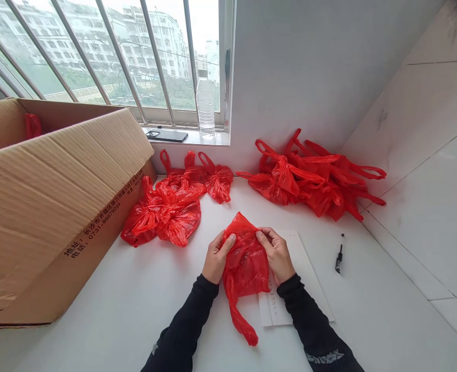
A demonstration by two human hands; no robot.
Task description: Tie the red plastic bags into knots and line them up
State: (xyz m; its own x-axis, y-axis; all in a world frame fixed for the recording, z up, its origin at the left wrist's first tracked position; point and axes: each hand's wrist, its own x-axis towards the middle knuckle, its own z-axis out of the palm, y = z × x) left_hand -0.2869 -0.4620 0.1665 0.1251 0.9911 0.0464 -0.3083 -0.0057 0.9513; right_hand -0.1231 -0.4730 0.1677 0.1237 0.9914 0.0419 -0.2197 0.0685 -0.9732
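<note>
A crumpled red plastic bag [246,263] is held up just above the white table [143,305] between both hands. My left hand [216,257] pinches its left edge with thumb and fingers closed. My right hand [278,253] grips its right edge the same way. One handle of the bag dangles down toward me. Under my right wrist lies a white sheet of paper [309,279] with faint writing.
A big open cardboard box [50,206] fills the left. Piles of red bags lie at centre back [174,204] and back right [313,178]. A black marker [340,254] rests at the right. On the windowsill stand a water bottle [205,106] and a phone [167,135].
</note>
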